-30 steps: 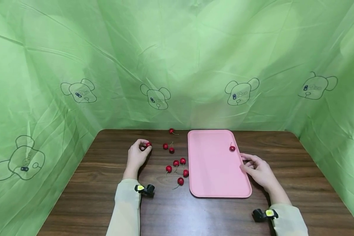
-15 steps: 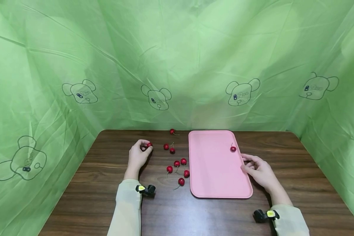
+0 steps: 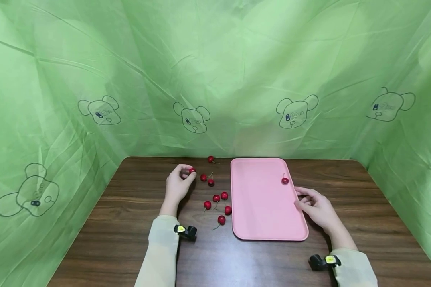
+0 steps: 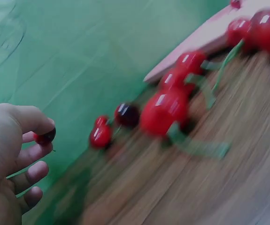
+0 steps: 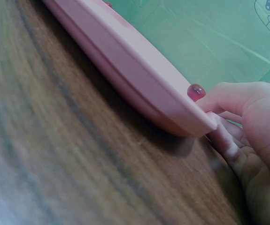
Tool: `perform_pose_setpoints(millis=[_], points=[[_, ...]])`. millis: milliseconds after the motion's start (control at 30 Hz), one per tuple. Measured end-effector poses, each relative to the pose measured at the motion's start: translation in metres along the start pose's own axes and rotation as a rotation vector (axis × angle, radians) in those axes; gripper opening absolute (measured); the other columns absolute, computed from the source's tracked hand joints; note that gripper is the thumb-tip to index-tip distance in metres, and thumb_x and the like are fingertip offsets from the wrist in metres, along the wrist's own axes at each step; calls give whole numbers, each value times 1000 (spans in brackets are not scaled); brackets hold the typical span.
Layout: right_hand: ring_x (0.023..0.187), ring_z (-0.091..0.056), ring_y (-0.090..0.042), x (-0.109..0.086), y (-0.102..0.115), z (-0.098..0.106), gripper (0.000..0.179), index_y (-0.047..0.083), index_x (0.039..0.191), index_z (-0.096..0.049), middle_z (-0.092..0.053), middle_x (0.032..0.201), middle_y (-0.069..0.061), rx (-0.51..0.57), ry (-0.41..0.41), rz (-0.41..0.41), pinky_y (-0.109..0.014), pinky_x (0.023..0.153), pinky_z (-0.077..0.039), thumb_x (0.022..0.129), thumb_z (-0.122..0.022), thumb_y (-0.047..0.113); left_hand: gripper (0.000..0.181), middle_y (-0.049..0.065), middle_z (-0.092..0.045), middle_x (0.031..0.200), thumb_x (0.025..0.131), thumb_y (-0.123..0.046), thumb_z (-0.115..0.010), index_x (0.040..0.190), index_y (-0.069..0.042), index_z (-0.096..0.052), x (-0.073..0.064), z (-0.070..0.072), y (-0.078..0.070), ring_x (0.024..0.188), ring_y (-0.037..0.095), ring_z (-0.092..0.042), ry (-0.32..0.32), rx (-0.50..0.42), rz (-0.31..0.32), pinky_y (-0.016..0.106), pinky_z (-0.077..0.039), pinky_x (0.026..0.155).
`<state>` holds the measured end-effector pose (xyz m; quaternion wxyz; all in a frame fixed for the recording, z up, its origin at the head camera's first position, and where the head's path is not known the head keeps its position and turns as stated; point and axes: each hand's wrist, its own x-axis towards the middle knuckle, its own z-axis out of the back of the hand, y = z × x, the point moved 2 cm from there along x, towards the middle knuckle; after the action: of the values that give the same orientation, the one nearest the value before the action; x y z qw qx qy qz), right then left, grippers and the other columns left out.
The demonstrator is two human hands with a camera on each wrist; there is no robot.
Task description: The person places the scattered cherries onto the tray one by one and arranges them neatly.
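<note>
My left hand (image 3: 178, 184) pinches a red cherry (image 3: 192, 170) between thumb and fingertips; in the left wrist view that cherry (image 4: 45, 136) shows dark red at the tips. It is left of the loose cherries (image 3: 216, 198) on the wooden table. At the right side of a pink tray (image 3: 265, 211), my right hand (image 3: 317, 209) grips the rim, thumb on top and fingers beneath, as the right wrist view shows. One cherry (image 3: 285, 181) with its stem lies on the tray near that rim.
Several cherries with green stems lie between my left hand and the tray, one cherry (image 3: 210, 159) at the table's back edge. A green cloth (image 3: 237, 79) with bear outlines surrounds the wooden table (image 3: 208, 259) at the back and sides.
Between half a second ago and now, my left hand has moved right and slightly toward the back, carrying the pinched cherry. My right hand stays on the tray rim.
</note>
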<state>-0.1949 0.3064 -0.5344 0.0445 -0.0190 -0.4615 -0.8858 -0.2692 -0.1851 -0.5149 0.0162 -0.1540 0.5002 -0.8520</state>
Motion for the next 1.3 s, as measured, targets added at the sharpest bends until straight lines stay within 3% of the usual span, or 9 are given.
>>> perform_pose_setpoints(millis=[400, 533, 733, 1033, 1300], points=[[90, -66, -10, 1, -2, 0, 51, 2, 148, -65, -72, 128, -20, 8, -7, 13, -23, 75, -55, 101, -79, 14, 21, 3, -76, 103, 98, -19, -80, 117, -13, -75, -9, -78, -62, 88, 19, -66, 138, -10, -169, 36, -54, 78], [90, -66, -11, 1, -3, 0, 51, 3, 148, -65, -72, 128, -19, 8, -3, 10, -23, 75, -55, 101, -80, 15, 20, 3, -75, 101, 99, -19, -79, 118, -14, -76, -8, -104, -80, 86, 17, -66, 177, 4, -186, 32, -53, 75], [92, -67, -13, 2, -3, 1, 52, 3, 149, -64, -71, 129, -19, 7, 8, 7, -23, 76, -55, 101, -80, 17, 22, 2, -73, 103, 100, -20, -79, 121, -14, -75, -7, -138, -103, 88, 13, -65, 255, 25, -161, 28, -53, 79], [89, -67, -11, 1, -2, 3, 50, 3, 148, -65, -72, 127, -19, 6, -5, 16, -23, 75, -55, 101, -80, 15, 19, 1, -73, 101, 99, -15, -78, 118, -11, -74, -10, -179, -121, 77, 4, -61, 321, -7, -225, 24, -52, 75], [90, -67, -12, 1, -3, 1, 50, 3, 148, -65, -72, 127, -19, 6, 0, 16, -23, 76, -55, 101, -79, 15, 18, 4, -75, 112, 100, -12, -79, 117, -9, -73, -25, -208, -120, 93, 9, -71, 381, -57, -177, 23, -56, 86]])
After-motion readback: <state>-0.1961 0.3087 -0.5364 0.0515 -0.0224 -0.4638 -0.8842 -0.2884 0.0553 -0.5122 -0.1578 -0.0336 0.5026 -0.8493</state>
